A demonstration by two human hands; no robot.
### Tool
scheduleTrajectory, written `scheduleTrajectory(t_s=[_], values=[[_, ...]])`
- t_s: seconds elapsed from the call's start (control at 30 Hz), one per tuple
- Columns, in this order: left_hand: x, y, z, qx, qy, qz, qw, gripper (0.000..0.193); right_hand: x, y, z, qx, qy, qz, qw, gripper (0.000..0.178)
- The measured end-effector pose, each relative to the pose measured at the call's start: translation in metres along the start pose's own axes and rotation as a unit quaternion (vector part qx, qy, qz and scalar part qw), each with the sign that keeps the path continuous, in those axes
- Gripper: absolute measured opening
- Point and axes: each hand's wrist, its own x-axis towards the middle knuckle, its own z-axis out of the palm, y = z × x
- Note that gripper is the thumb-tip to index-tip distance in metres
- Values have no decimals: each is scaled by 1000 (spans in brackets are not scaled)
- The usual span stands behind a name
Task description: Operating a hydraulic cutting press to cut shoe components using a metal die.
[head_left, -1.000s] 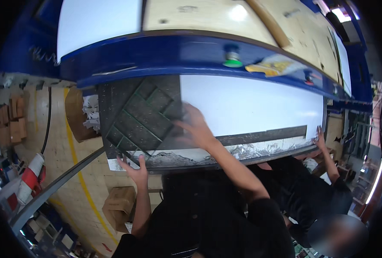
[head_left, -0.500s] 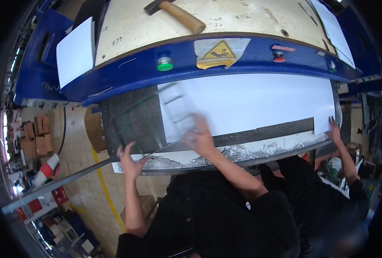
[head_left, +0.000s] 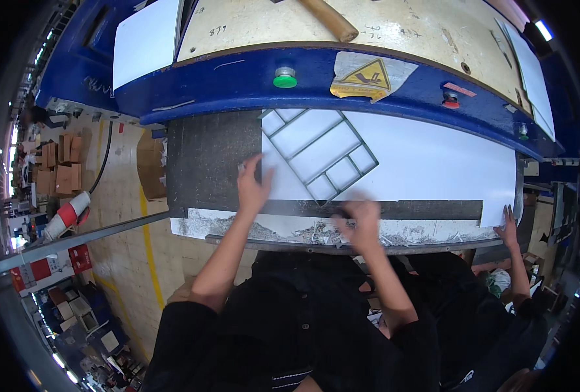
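A thin green metal frame [head_left: 329,145] with several rectangular compartments, resembling a cutting die, lies tilted on a large white sheet [head_left: 433,153]. My left hand [head_left: 255,186] is beside its lower left side, over the sheet's left edge, fingers apart and holding nothing. Near the frame's bottom corner is my right hand [head_left: 363,225], its fingers smeared by motion; whether it touches the frame cannot be made out. Under the sheet is a dark work surface [head_left: 215,153].
A co-worker's hand [head_left: 508,228] rests at the sheet's right corner. Beyond stands a blue machine beam [head_left: 224,81] with a green button [head_left: 284,77], a red button [head_left: 451,99] and a yellow warning sticker [head_left: 373,77]. A hammer [head_left: 329,18] lies on the wooden board above.
The green frame went from being held raised and blurred at the left to lying on the white sheet, farther right. My left hand came away from it; my right hand shifted right and nearer me.
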Motion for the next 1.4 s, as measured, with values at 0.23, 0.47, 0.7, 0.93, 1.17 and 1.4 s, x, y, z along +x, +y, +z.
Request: scheduleTrajectory(t_s=[0.23, 0.47, 0.7, 0.93, 1.17, 1.4], values=[[-55, 15, 7, -17, -94, 42, 995, 106, 75, 96, -8, -92, 3, -28, 995, 54], [-49, -31, -27, 60, -113, -5, 992, 129, 15, -9, 109, 14, 102, 51, 993, 20], [-60, -85, -47, 10, -76, 21, 997, 108, 21, -25, 119, 20, 31, 25, 999, 10], [-56, -106, -55, -66, -61, 32, 995, 100, 22, -34, 142, 0, 62, 51, 997, 9], [-58, -129, -57, -25, -65, 92, 993, 95, 13, -39, 153, 8, 59, 40, 997, 9], [-75, -143, -50, -43, -52, 108, 992, 88, 3, -34, 153, -5, 60, 12, 998, 12]])
